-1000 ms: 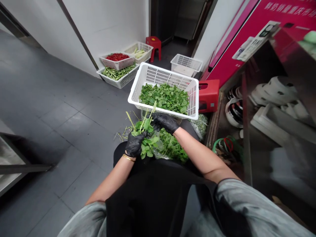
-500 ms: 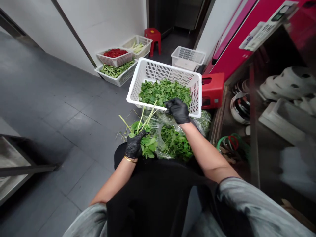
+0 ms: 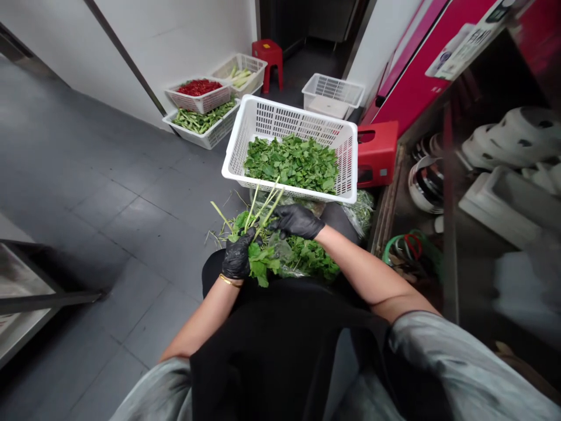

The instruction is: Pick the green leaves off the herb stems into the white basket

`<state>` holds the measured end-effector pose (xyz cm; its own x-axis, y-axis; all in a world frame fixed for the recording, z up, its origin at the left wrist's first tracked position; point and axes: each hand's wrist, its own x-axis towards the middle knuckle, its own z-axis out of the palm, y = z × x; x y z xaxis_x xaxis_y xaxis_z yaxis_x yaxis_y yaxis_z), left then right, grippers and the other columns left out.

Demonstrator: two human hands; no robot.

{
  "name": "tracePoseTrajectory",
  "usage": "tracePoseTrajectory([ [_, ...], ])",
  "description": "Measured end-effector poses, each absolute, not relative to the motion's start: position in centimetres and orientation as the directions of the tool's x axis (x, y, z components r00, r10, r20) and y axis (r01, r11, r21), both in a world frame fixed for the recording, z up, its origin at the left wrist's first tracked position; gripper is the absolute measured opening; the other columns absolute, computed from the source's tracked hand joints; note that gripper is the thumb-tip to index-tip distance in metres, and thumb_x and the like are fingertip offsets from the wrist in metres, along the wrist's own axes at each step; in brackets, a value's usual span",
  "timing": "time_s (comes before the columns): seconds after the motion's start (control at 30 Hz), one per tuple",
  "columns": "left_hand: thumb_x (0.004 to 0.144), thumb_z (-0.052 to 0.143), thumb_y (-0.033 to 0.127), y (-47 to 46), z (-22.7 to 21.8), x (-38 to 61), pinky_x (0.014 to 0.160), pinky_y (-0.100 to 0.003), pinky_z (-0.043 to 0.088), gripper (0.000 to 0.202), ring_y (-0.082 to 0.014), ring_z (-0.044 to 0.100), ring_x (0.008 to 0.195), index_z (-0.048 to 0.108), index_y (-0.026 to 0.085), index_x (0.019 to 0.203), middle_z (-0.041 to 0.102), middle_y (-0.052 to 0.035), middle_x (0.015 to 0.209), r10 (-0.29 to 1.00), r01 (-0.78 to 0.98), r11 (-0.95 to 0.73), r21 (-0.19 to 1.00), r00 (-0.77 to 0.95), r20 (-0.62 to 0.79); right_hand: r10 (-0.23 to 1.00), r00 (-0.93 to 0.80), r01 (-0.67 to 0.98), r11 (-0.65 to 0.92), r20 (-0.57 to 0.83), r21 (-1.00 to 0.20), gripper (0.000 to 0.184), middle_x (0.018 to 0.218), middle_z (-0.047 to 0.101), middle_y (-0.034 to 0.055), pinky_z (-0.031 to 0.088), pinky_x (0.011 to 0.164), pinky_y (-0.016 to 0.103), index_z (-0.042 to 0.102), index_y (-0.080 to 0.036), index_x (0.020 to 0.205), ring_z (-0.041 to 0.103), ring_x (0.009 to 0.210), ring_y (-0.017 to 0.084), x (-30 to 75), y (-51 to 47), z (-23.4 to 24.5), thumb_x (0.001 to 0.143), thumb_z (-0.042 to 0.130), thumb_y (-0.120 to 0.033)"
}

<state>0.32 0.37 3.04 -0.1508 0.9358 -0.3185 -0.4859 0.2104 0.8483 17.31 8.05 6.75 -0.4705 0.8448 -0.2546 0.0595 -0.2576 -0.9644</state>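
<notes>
My left hand [image 3: 237, 257], in a black glove, is closed around a bunch of leafy greens [image 3: 263, 263]. Its pale green stems [image 3: 262, 206] stick up and fan out above the fist. My right hand [image 3: 300, 221], also black-gloved, reaches in from the right with bent fingers pinching at the greens beside the stems; the exact bit between its fingertips is partly hidden. Just beyond both hands stands a white slotted basket [image 3: 291, 190] with picked green leaves [image 3: 291, 164] spread over its bottom. Below my right hand, more leafy greens [image 3: 313, 257] lie in a clear plastic bag.
Stacked baskets hold red chillies [image 3: 199, 88], cut green vegetables [image 3: 204, 118] and pale vegetable pieces [image 3: 241, 76]. A red stool [image 3: 268, 58] stands behind. Another white basket [image 3: 333, 90] and a red plastic stool [image 3: 379, 153] are at right, near shelves of dishes [image 3: 504, 210]. Stem scraps litter the floor.
My right hand has moved from the basket's near rim down and left to the bunch in my left hand. My left hand keeps its grip almost unmoved. The view has shifted slightly.
</notes>
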Motion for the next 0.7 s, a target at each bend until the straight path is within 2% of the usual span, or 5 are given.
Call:
tracePoseTrajectory([
  [0.23,0.066,0.079,0.032,0.3,3.9,-0.7,0.051,-0.022,0.048,0.029,-0.0092,0.057,0.049,0.063,0.019,0.087,0.062,0.0043,0.060,0.927,-0.609,0.188,0.771,-0.149,-0.344,1.000,0.000,-0.018,0.017,0.017,-1.000,0.034,0.080,0.072,0.0061,0.046,0.040,0.023,0.064,-0.014,0.083,0.055,0.043,0.009,20.4,11.3,7.8,0.071,0.073,-0.044],
  [0.37,0.061,0.083,0.029,0.5,4.2,-0.3,0.055,-0.024,0.050,0.041,-0.0103,0.059,0.053,0.066,0.019,0.097,0.066,0.0023,0.067,0.934,-0.600,0.146,0.786,-0.180,-0.310,0.986,0.039,0.397,0.135,0.163,-0.908,0.047,0.109,0.069,0.0123,0.055,0.070,0.029,0.062,-0.013,0.113,0.068,0.079,0.016,22.6,17.1,8.6,0.078,0.067,-0.044],
  [0.5,0.066,0.081,0.033,0.5,3.9,0.2,0.059,-0.026,0.052,0.045,-0.0119,0.061,0.056,0.067,0.022,0.108,0.069,0.0007,0.072,0.941,-0.511,0.037,0.859,-0.271,-0.202,0.998,0.017,0.720,0.029,0.059,-0.693,0.060,0.118,0.064,0.0248,0.049,0.087,0.031,0.061,-0.001,0.116,0.065,0.102,0.023,23.4,20.7,10.0,0.068,0.078,-0.033],
  [0.63,0.064,0.082,0.035,0.7,3.2,0.9,0.065,-0.029,0.055,0.044,-0.0151,0.065,0.062,0.068,0.020,0.103,0.072,-0.0008,0.076,0.933,-0.481,0.038,0.876,-0.297,-0.203,0.914,-0.375,0.387,0.004,-0.153,-0.922,0.042,0.089,0.073,0.0101,0.052,0.063,0.028,0.070,-0.013,0.101,0.067,0.070,0.017,19.0,14.4,9.0,0.075,0.070,-0.046],
  [0.7,0.062,0.084,0.032,0.9,2.9,1.2,0.071,-0.030,0.056,0.045,-0.0177,0.069,0.072,0.068,0.021,0.102,0.074,-0.0023,0.085,0.931,-0.482,0.039,0.875,-0.300,-0.207,0.871,-0.477,0.176,-0.040,-0.121,-0.984,0.040,0.083,0.073,0.0063,0.051,0.062,0.026,0.072,-0.015,0.086,0.065,0.066,0.015,16.3,10.5,7.8,0.067,0.074,-0.050],
])
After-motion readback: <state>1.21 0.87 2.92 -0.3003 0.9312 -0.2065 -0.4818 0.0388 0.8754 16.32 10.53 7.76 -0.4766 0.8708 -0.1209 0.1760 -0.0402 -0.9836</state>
